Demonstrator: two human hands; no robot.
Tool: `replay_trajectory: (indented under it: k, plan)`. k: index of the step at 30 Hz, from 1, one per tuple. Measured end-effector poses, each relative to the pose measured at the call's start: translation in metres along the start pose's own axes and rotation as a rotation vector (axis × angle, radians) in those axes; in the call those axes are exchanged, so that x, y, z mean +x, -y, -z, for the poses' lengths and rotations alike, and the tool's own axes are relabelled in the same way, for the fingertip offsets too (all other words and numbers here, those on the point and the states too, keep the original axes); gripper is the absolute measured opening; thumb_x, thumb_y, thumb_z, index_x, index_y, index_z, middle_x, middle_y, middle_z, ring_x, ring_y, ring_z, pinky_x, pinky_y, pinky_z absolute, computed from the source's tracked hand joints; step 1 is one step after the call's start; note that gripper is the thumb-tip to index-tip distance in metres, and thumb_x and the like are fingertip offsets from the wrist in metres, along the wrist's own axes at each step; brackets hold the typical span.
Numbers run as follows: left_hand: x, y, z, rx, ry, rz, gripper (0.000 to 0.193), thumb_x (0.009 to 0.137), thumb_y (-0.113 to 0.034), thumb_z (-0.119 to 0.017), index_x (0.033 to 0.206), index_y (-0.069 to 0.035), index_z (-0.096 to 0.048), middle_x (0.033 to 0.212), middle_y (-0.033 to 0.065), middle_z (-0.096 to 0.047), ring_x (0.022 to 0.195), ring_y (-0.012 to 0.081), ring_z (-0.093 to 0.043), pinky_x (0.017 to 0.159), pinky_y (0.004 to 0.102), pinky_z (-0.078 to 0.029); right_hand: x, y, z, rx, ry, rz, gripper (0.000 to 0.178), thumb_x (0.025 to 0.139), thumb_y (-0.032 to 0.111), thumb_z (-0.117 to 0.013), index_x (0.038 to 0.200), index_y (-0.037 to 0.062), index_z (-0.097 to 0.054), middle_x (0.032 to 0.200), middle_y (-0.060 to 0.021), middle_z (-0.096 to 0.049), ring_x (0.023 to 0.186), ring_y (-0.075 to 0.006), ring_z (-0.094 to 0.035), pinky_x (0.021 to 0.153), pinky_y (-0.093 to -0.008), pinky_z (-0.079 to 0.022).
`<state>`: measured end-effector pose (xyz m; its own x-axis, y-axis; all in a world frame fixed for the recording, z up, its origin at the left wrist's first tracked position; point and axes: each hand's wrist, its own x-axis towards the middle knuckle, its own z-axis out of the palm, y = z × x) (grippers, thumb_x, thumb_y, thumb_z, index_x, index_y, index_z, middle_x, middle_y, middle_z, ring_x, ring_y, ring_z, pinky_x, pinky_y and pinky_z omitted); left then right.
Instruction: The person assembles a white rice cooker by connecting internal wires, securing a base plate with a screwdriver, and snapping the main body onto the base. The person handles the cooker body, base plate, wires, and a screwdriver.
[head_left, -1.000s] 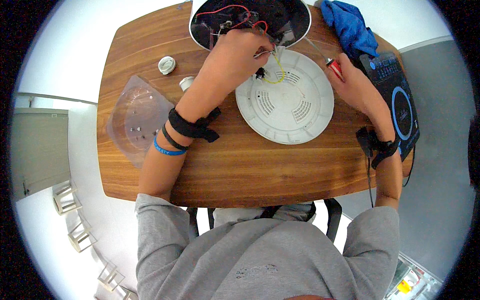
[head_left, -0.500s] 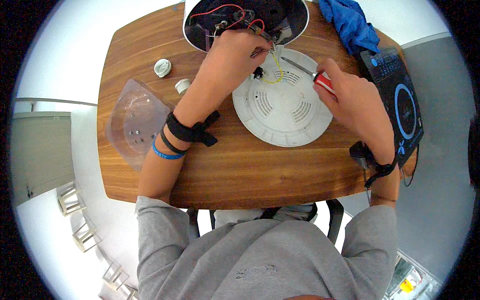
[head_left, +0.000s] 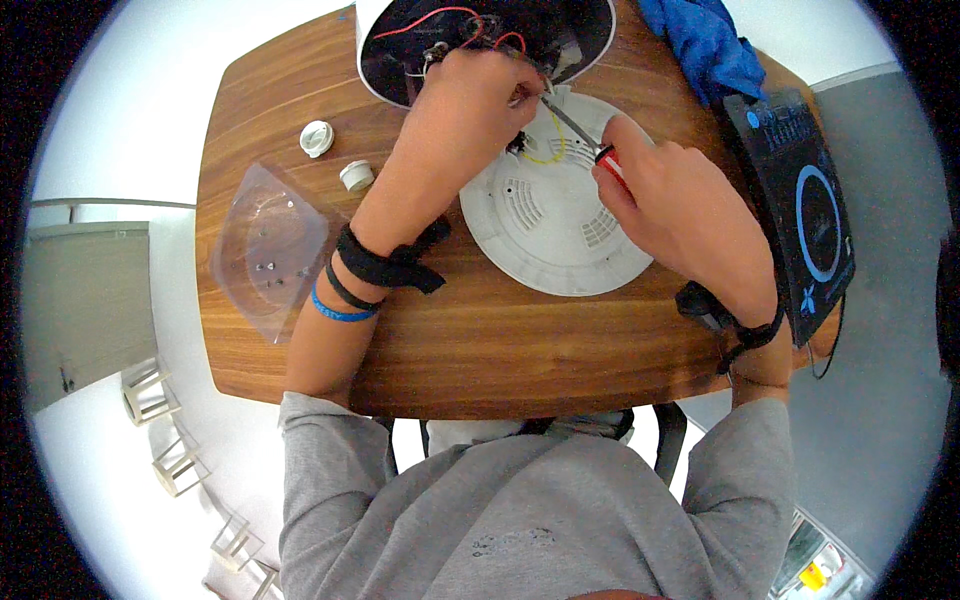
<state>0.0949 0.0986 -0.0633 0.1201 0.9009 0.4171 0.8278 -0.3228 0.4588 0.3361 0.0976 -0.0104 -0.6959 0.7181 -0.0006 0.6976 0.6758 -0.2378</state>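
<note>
- The wooden table (head_left: 480,350) lies beneath the white disc (head_left: 560,225), which rests vented and flat.
- The white housing (head_left: 555,30), open and dark inside, stands just beyond the disc's far edge; a knock from either wrist could shift it and tug its wiring.
- The black cooktop (head_left: 785,200) is right of the disc, near the right forearm.
- The clear plastic tray (head_left: 235,230) is well left of the disc; a leftward swing of the left elbow could tip it.
- The blue cloth (head_left: 705,50) lies beyond and right of the disc.
- The right hand (head_left: 680,200), over the disc's right side, is wrapped around the screwdriver's handle.
- The left hand (head_left: 475,95), at the disc's far edge, has its fingers bent together; I cannot tell whether they grip anything.
- The screwdriver (head_left: 572,123) slants over the disc, tip close by the left fingertips; a slip under pressure could jab them.
- Two white caps (head_left: 316,138) (head_left: 356,176) sit left of the disc.
- The yellow wire (head_left: 558,150) loops over the disc's far part; the shaft could snag it.
- Small screws (head_left: 270,267) lie loose in the tray, left of the disc, easily scattered.
</note>
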Motion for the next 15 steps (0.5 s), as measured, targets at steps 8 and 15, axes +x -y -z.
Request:
replay_trajectory:
  k: [8,15]
  plan:
    - [0.005,0.006,0.0,0.058,0.049,-0.022,0.02,0.091,-0.02,-0.079,0.106,-0.008,-0.085,0.091,0.0184,-0.08,0.082,0.037,-0.079,0.081,0.0439,-0.064,0.003,0.0,-0.011,-0.009,-0.006,-0.056,0.024,0.106,0.022,-0.062,0.115,0.0022,-0.052,0.08,-0.03,-0.071,0.077,-0.0531,-0.071,0.068,-0.063,-0.057]
    - [0.007,0.002,0.003,0.002,0.05,-0.018,0.018,0.091,-0.017,-0.077,0.104,-0.006,-0.085,0.089,0.0204,-0.078,0.083,0.0391,-0.078,0.084,0.046,-0.064,0.004,0.005,-0.015,0.062,0.023,-0.114,0.024,0.106,0.021,-0.062,0.115,0.0011,-0.053,0.085,-0.0313,-0.071,0.081,-0.0534,-0.071,0.072,-0.0633,-0.057]
